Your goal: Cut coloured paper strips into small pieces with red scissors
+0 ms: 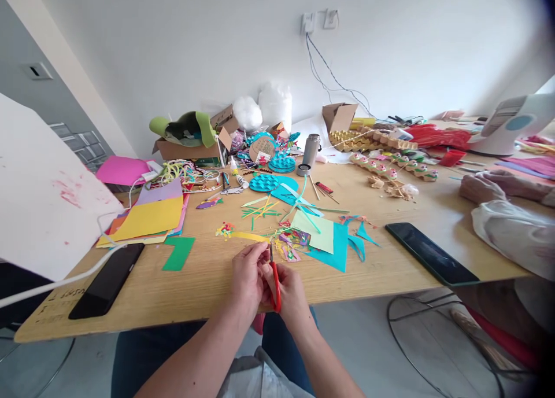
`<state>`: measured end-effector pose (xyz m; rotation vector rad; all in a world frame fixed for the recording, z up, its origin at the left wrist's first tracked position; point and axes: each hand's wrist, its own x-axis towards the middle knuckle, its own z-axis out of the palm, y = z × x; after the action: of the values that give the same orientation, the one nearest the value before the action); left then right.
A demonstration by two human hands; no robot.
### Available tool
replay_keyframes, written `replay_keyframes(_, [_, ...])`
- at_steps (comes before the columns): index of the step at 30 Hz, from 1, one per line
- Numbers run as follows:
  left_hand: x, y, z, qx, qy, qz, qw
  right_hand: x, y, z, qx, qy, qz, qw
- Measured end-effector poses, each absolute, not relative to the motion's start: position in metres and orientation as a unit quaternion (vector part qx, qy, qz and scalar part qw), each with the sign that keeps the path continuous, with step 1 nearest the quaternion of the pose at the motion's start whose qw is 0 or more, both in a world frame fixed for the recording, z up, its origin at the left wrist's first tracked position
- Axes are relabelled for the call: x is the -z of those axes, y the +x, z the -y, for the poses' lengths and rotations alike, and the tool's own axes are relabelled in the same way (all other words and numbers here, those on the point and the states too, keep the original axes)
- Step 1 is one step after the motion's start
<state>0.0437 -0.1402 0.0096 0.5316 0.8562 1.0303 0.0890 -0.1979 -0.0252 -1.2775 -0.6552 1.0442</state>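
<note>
Bare forearms (217, 340) extended | red-handled metal scissors (274, 273) gripped in curled right hand (292, 282) | left hand (247, 271) nearly closed, contents unclear, near narrow yellow paper strip (249, 236) | blades (271, 253) best kept off fingertips (262, 246)

A craft workspace: a wooden table (208, 288) against a plain wall, its back edge crowded with open cardboard boxes (186, 150), egg cartons (344, 140) and ribbons (177, 175), coloured paper (150, 218) near its left edge.

The tabletop (355, 271) was smooth wood, the flask (311, 150) brushed metal (matt-looking), the right-hand phone's screen (427, 252) glossy.
</note>
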Motion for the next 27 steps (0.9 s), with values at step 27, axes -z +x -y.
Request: replay_keyframes(27, [-0.005,0.039,0.147,-0.419,0.261,-0.377,0.784,0.007,0.092,0.214,-0.533,-0.501,0.259,0.631])
